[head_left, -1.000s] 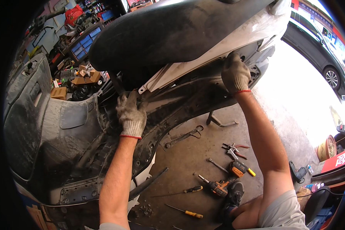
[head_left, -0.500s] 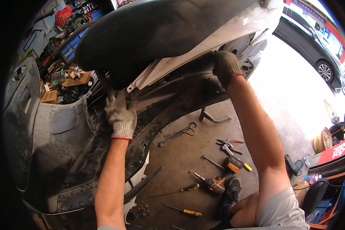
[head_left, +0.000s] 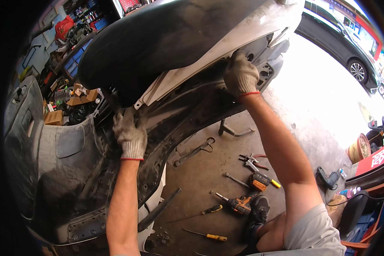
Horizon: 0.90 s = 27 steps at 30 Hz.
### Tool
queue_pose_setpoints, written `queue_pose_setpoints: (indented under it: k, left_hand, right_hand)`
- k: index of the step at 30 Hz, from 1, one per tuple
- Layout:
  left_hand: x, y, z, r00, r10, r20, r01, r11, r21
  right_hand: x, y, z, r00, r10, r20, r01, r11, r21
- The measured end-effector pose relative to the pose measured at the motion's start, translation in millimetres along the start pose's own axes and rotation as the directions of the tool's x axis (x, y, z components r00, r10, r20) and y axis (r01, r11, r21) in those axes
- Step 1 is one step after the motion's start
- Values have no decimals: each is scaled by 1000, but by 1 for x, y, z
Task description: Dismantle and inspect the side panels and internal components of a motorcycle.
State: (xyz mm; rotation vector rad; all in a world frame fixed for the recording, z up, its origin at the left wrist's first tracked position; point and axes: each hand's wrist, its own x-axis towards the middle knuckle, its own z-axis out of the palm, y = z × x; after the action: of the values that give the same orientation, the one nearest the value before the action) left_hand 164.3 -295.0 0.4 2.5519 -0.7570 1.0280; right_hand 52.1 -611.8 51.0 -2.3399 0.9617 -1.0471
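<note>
A scooter fills the upper left, with a black seat [head_left: 166, 34], a white side panel [head_left: 200, 64] and dark inner bodywork [head_left: 192, 115]. My left hand [head_left: 130, 132], in a grey glove with a red cuff, has its fingers bent on the dark bodywork just below the white panel's tabbed tip. My right hand [head_left: 242, 74], gloved alike, is curled at the lower edge of the white panel toward its right end, beside a holed grey part [head_left: 266, 72]; what its fingertips hold is hidden.
Below lie pliers [head_left: 254, 162], screwdrivers [head_left: 217, 237], an orange-black power drill [head_left: 241, 206], a battery tool [head_left: 258, 182] and small fasteners. A shoe [head_left: 259, 209] is beside them. Cluttered shelves [head_left: 79, 51] stand upper left, a dark car [head_left: 328, 38] upper right, a bucket [head_left: 356, 147] at right.
The scene has shifted left in view. My right hand has turned and now reaches higher under the panel's edge, fingers curled. My left hand stays by the panel's tip.
</note>
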Motion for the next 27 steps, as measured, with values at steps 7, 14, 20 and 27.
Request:
queue_pose_setpoints:
  k: [7,14,20,27]
  left_hand:
    - [3,1,2,999,30,-27,-30,1000,1]
    - [1,4,-2,1000,-6,8,6,999,-37]
    - [0,3,-6,1000,2,23,-4,997,81]
    - [0,2,-6,998,-22,60,21,1000,22]
  right_hand:
    - [9,11,21,994,111,-3,-110,986,122]
    - [28,29,22,759,36,650,-649,-24,760]
    - [10,26,-9,821,-27,571,-471,534,703]
    - [2,25,-2,930,69,361,-316,652,689]
